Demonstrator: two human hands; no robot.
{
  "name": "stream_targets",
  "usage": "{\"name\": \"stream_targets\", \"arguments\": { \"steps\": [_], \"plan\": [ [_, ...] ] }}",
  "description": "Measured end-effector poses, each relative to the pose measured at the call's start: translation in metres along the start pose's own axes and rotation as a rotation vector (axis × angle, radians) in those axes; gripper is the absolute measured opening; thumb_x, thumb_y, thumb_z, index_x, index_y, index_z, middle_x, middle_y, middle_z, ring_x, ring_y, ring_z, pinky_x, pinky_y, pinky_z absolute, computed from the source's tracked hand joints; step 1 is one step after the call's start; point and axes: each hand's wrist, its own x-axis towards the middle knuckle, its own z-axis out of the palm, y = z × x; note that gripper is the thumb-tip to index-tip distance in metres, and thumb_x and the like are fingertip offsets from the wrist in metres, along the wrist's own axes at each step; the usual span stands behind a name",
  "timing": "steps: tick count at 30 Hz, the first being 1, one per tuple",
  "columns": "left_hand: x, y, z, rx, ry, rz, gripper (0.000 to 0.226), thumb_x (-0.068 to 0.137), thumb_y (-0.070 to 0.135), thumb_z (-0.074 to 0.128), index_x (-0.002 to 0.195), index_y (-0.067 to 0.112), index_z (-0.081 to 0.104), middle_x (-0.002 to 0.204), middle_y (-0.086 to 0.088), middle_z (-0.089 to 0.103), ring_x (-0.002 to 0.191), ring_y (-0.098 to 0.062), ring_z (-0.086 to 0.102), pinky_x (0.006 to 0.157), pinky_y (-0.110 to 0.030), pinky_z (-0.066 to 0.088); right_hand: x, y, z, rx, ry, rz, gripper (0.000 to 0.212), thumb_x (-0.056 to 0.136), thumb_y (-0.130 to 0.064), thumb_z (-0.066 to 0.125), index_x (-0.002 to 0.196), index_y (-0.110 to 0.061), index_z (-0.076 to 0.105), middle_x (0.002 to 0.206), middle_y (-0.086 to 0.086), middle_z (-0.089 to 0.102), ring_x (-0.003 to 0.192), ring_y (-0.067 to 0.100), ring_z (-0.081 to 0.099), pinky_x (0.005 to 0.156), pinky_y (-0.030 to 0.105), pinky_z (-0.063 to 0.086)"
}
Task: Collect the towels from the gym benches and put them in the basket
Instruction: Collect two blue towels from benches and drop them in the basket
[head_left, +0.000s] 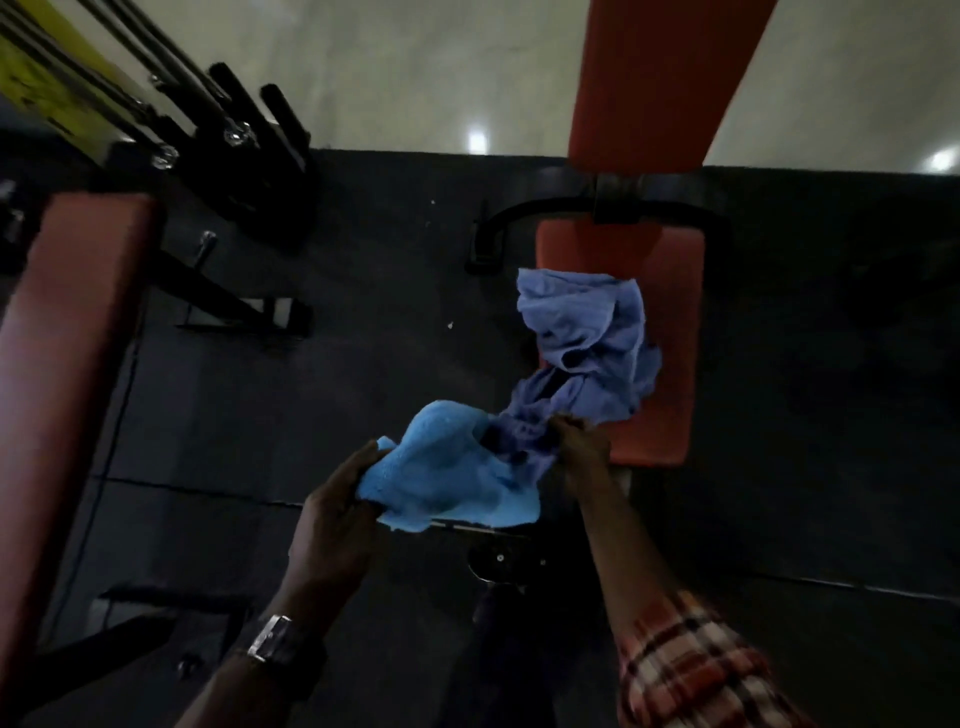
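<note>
Now my left hand (337, 501) has its fingers curled round the edge of the light blue towel (447, 467), so the towel is up in the air above the dark floor (311, 389). My right hand (579, 449) pinches the low end of the purple towel (587, 338). The rest of that towel lies bunched on the orange bench seat (672, 364). A red bench (78, 338) stands well apart on my left.
</note>
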Motion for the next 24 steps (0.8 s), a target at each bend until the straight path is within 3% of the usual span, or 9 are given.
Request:
{"name": "stream_targets", "arguments": {
  "steps": [2, 4, 7, 12, 14, 17, 19, 22, 24],
  "plan": [
    [-0.022, -0.006, -0.027, -0.008, 0.089, -0.06, 0.054, 0.081, -0.013, 0.055, 0.105, 0.033, 0.069, 0.09, 0.02, 0.075, 0.084, 0.001, 0.071, 0.064, -0.006, 0.049, -0.029, -0.009, 0.023, 0.103, -0.021, 0.009, 0.016, 0.092, 0.003, 0.049, 0.08, -0.006, 0.055, 0.052, -0.003, 0.058, 0.047, 0.007, 0.052, 0.051, 0.021, 0.038],
    [-0.042, -0.014, -0.052, -0.038, 0.159, -0.139, 0.041, 0.078, -0.011, 0.057, 0.103, 0.019, 0.069, 0.081, 0.004, 0.076, 0.076, -0.011, 0.072, 0.057, -0.014, 0.052, -0.061, -0.013, 0.047, 0.276, -0.065, 0.083, 0.02, 0.091, -0.006, 0.047, 0.074, -0.01, 0.054, 0.056, 0.001, 0.053, 0.047, 0.012, 0.048, 0.043, 0.02, 0.036],
    [-0.084, -0.023, -0.095, -0.11, 0.241, -0.205, 0.043, 0.076, -0.008, 0.055, 0.105, 0.021, 0.068, 0.086, -0.004, 0.075, 0.079, -0.018, 0.073, 0.063, -0.029, 0.058, -0.118, -0.015, 0.081, 0.324, -0.174, 0.109, 0.019, 0.084, -0.01, 0.048, 0.066, -0.016, 0.052, 0.057, 0.002, 0.049, 0.051, 0.015, 0.044, 0.048, 0.023, 0.031],
    [-0.179, -0.058, -0.173, -0.301, 0.396, -0.21, 0.052, 0.063, 0.008, 0.064, 0.105, 0.04, 0.067, 0.092, 0.003, 0.077, 0.081, -0.015, 0.075, 0.058, -0.034, 0.06, -0.231, -0.023, 0.146, 0.023, -0.428, -0.181, 0.014, 0.091, -0.009, 0.056, 0.098, 0.0, 0.065, 0.091, 0.02, 0.065, 0.082, 0.03, 0.061, 0.072, 0.025, 0.051],
    [-0.228, -0.084, -0.207, -0.409, 0.464, -0.196, 0.056, 0.057, 0.019, 0.07, 0.108, 0.041, 0.066, 0.095, 0.002, 0.077, 0.083, -0.02, 0.076, 0.059, -0.037, 0.06, -0.288, -0.015, 0.171, -0.096, -0.527, -0.338, 0.007, 0.084, -0.011, 0.066, 0.086, -0.005, 0.069, 0.086, 0.018, 0.067, 0.081, 0.028, 0.061, 0.085, 0.034, 0.048],
    [-0.289, -0.117, -0.242, -0.551, 0.576, -0.13, 0.067, 0.064, 0.013, 0.076, 0.123, 0.04, 0.06, 0.11, -0.001, 0.074, 0.096, -0.023, 0.074, 0.074, -0.048, 0.061, -0.361, -0.004, 0.2, -0.171, -0.698, -0.471, 0.015, 0.081, -0.012, 0.063, 0.081, -0.02, 0.075, 0.081, -0.001, 0.073, 0.081, 0.019, 0.068, 0.079, 0.031, 0.053],
    [-0.326, -0.135, -0.261, -0.597, 0.641, -0.081, 0.067, 0.062, 0.014, 0.076, 0.124, 0.035, 0.062, 0.112, 0.0, 0.074, 0.097, -0.018, 0.073, 0.076, -0.039, 0.06, -0.406, 0.007, 0.225, -0.194, -0.852, -0.506, 0.022, 0.085, -0.004, 0.052, 0.086, -0.018, 0.07, 0.084, -0.001, 0.072, 0.082, 0.02, 0.066, 0.077, 0.032, 0.053],
    [-0.391, -0.173, -0.295, -0.73, 0.788, -0.156, 0.062, 0.056, 0.012, 0.066, 0.114, 0.032, 0.072, 0.076, 0.001, 0.077, 0.057, -0.004, 0.066, 0.05, -0.015, 0.049, -0.478, 0.042, 0.286, -0.163, -0.98, -0.472, 0.029, 0.083, 0.007, 0.047, 0.087, -0.017, 0.063, 0.073, -0.002, 0.073, 0.07, 0.016, 0.069, 0.069, 0.037, 0.051],
    [-0.419, -0.193, -0.311, -0.781, 0.84, -0.224, 0.057, 0.067, 0.001, 0.058, 0.108, 0.036, 0.075, 0.071, 0.001, 0.077, 0.051, -0.003, 0.063, 0.046, -0.014, 0.046, -0.519, 0.063, 0.319, -0.143, -1.159, -0.473, 0.025, 0.08, 0.005, 0.047, 0.09, -0.012, 0.062, 0.076, -0.003, 0.073, 0.071, 0.01, 0.07, 0.073, 0.035, 0.054]
  ]
}}
